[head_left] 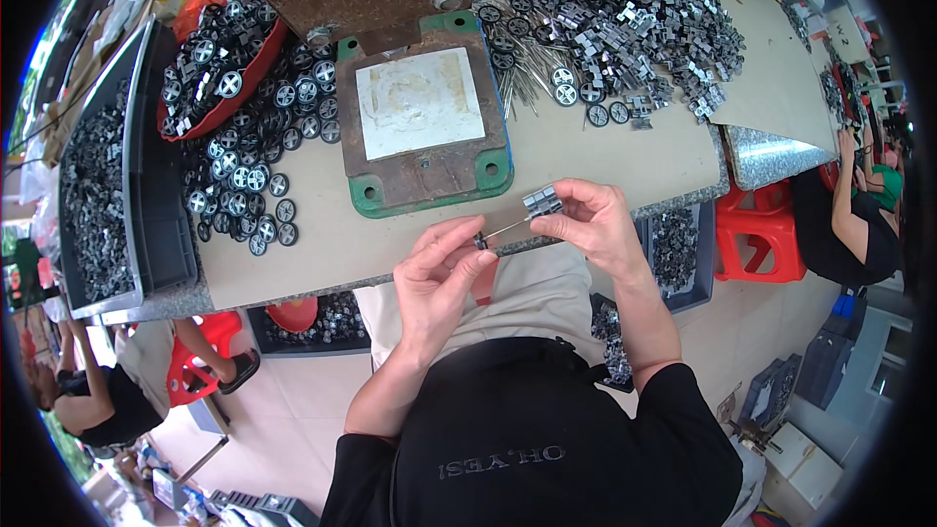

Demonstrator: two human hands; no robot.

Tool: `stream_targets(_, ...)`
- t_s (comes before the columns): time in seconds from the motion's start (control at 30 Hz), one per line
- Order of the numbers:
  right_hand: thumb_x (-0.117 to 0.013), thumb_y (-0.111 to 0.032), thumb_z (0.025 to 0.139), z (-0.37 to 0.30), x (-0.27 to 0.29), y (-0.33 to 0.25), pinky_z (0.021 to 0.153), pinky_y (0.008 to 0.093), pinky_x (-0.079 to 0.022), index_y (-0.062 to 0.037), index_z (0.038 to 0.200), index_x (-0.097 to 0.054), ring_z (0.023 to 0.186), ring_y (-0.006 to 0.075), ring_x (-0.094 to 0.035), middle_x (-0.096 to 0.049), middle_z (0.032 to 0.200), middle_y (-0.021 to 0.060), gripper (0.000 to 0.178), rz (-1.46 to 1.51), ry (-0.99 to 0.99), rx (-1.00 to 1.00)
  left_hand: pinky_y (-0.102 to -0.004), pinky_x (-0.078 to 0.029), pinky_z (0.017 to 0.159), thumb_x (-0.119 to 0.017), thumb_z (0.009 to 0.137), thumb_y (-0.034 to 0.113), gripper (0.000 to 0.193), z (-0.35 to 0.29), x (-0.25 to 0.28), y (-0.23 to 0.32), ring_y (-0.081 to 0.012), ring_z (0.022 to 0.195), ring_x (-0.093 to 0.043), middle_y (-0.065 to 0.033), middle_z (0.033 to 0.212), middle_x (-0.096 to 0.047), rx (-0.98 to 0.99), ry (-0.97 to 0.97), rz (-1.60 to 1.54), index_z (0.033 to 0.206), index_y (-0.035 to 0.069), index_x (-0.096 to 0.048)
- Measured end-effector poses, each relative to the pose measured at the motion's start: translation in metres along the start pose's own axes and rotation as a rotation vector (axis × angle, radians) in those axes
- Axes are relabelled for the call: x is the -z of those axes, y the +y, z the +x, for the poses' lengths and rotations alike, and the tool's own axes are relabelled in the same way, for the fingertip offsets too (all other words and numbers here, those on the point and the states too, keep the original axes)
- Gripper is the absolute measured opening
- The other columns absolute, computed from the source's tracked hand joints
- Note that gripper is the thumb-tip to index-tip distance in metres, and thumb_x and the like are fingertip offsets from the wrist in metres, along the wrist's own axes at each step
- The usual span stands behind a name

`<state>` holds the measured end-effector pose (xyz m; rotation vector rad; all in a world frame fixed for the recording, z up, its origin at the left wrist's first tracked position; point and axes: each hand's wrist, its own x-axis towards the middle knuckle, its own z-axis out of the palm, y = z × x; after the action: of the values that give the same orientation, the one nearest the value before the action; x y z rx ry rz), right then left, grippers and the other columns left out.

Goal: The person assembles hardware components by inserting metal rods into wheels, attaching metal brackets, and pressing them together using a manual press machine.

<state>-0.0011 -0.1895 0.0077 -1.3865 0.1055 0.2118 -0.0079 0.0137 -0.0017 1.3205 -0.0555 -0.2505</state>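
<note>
Between thumb and fingers of my left hand is a small black wheel, seen nearly edge-on. A thin metal rod runs from that wheel toward my right hand. My right hand pinches a small silver block-shaped part above the table's near edge. The rod's far end reaches this part, but my fingers hide whether it goes inside. Beyond my hands lies a green-edged metal press base with a white pad on it.
Loose black-and-silver wheels lie left of the press, beside a red bowl of wheels. Metal rods and a heap of silver parts cover the back right. A dark bin stands at left; a red stool is at right.
</note>
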Motion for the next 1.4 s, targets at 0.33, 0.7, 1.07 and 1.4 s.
stream_targets(0.33, -0.07, 0.003, 0.075, -0.001, -0.002, -0.002, 0.068, 0.021, -0.049, 0.0033, 0.093, -0.062, 0.078, 0.0083, -0.059, -0.064, 0.086, 0.0038, 0.02, 0.03, -0.013, -0.006, -0.026, -0.053, 0.077, -0.065, 0.08, -0.002, 0.031, -0.005, -0.002, 0.006, -0.0181, 0.089, -0.064, -0.0111, 0.104, -0.06, -0.051, 0.006, 0.133, 0.111, -0.002, -0.061)
stream_targets(0.7, -0.069, 0.003, 0.076, 0.0, -0.002, 0.004, 0.067, 0.022, -0.05, 0.0029, 0.091, -0.062, 0.077, 0.0069, -0.059, -0.064, 0.083, 0.0024, 0.017, 0.147, -0.147, -0.109, -0.0256, -0.052, 0.078, -0.065, 0.08, -0.003, 0.027, -0.003, -0.002, 0.008, -0.0182, 0.088, -0.065, -0.0098, 0.102, -0.061, 0.048, -0.029, -0.133, 0.106, -0.003, -0.063)
stream_targets(1.07, -0.071, -0.007, 0.078, 0.0, -0.008, 0.004, 0.06, 0.0195, -0.045, 0.0019, 0.091, -0.065, 0.068, 0.0023, -0.056, -0.065, 0.079, -0.0009, 0.016, 0.028, -0.071, -0.042, -0.0276, -0.053, 0.078, -0.066, 0.079, -0.002, 0.03, -0.002, 0.0, 0.0, -0.0193, 0.085, -0.064, -0.0112, 0.101, -0.061, 0.013, -0.005, -0.13, 0.108, -0.003, -0.061)
stream_targets(1.4, -0.07, -0.006, 0.078, -0.003, -0.007, -0.001, 0.055, 0.0179, -0.039, 0.0016, 0.092, -0.065, 0.063, 0.0001, -0.049, -0.063, 0.074, -0.0032, 0.016, -0.047, -0.055, -0.083, -0.0244, -0.054, 0.072, -0.066, 0.078, -0.005, 0.027, -0.006, -0.002, 0.006, -0.0158, 0.084, -0.065, -0.0108, 0.104, -0.061, -0.234, -0.011, 0.467, 0.104, -0.002, -0.064)
